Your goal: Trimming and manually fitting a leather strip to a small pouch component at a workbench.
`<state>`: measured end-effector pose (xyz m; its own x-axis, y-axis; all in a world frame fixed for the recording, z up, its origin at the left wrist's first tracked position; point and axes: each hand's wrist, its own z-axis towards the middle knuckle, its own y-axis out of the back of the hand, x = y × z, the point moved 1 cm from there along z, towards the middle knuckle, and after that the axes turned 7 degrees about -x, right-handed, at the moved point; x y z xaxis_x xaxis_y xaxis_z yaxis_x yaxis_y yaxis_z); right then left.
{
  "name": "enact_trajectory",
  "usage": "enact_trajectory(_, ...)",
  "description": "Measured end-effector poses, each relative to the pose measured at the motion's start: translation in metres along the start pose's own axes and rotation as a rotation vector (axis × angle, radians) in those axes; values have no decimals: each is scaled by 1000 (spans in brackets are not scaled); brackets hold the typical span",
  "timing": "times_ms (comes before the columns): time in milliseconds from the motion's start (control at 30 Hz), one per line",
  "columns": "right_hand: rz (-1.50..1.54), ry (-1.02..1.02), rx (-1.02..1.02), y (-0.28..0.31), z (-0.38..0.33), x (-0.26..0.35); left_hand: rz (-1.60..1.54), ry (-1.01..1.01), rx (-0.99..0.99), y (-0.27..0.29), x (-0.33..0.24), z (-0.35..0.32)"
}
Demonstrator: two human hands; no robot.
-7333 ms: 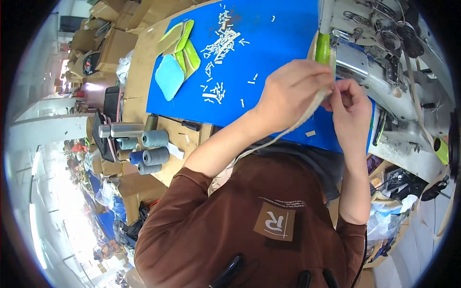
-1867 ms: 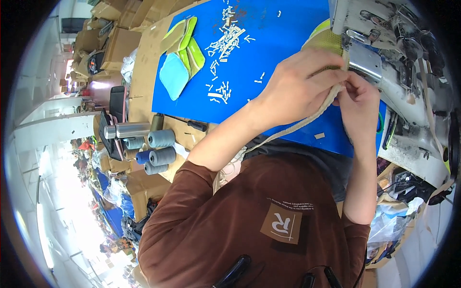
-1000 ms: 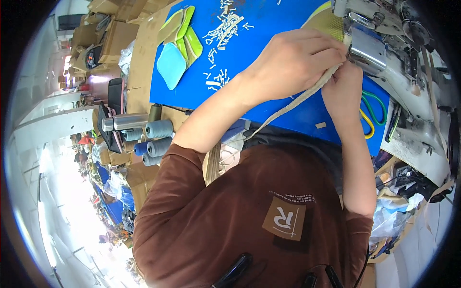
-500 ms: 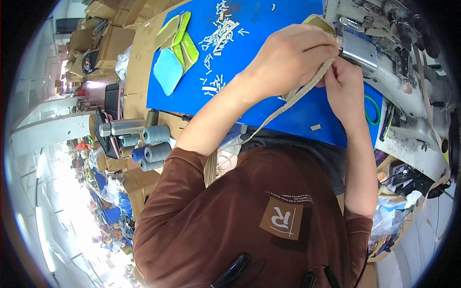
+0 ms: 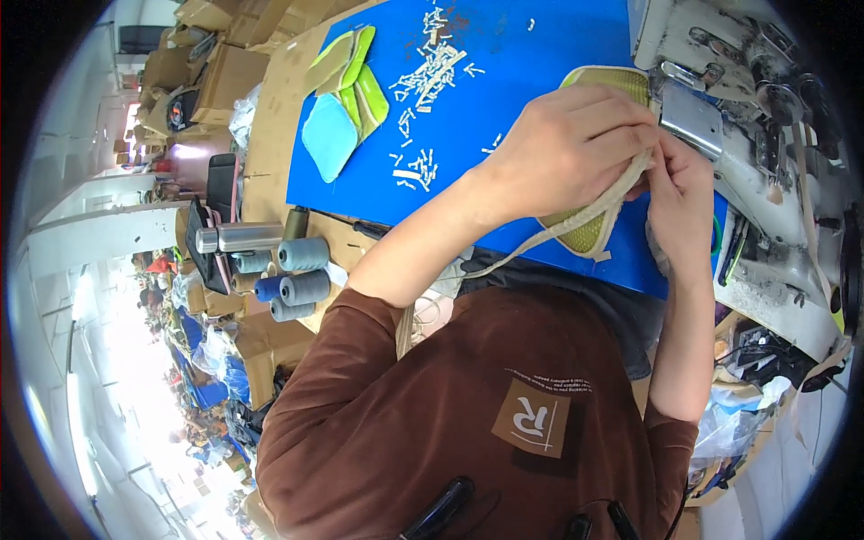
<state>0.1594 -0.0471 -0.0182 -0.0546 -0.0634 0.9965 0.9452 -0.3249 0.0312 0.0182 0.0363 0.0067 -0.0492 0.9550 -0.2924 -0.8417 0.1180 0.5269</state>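
An olive-yellow mesh fabric piece point(image 5: 583, 236) with pale edging lies on the blue table top beside the sewing machine point(image 5: 691, 121). My left hand point(image 5: 576, 148) is over its middle, fingers closed on the beige binding tape point(image 5: 558, 232) at the piece's edge. Close by on the right, my right hand point(image 5: 681, 193) has thumb and fingers pinched together at the same edge and tape. The fingertips meet, hiding the exact grip. From there the tape slopes down left towards my lap.
At the far left of the blue table top point(image 5: 450, 193) lie stacked green and light-blue fabric pieces point(image 5: 331, 135). Pale scraps point(image 5: 436, 76) are strewn near them. Thread cones point(image 5: 304, 254) and a steel flask point(image 5: 241, 237) stand left. Cardboard boxes point(image 5: 229, 83) are piled beyond.
Both hands have moved slightly down in the view and right. More of the mesh piece now shows above and below my left hand. The view has shifted a little too.
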Motion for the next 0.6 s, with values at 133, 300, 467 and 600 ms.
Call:
enact_trajectory(133, 14, 7, -30, 3, 0, 2, 31, 9, -36, -4, -2, -3)
enact_trajectory(300, 81, -88, -74, 4, -1, 5, 54, 28, -62, -7, -3, -5)
enact_trajectory(467, 143, -84, -123, 3, -1, 0, 68, 11, -82, -12, -1, -5)
enact_trajectory(600, 134, -128, -115, 9, -3, -2, 102, 28, -79, -12, -10, -2)
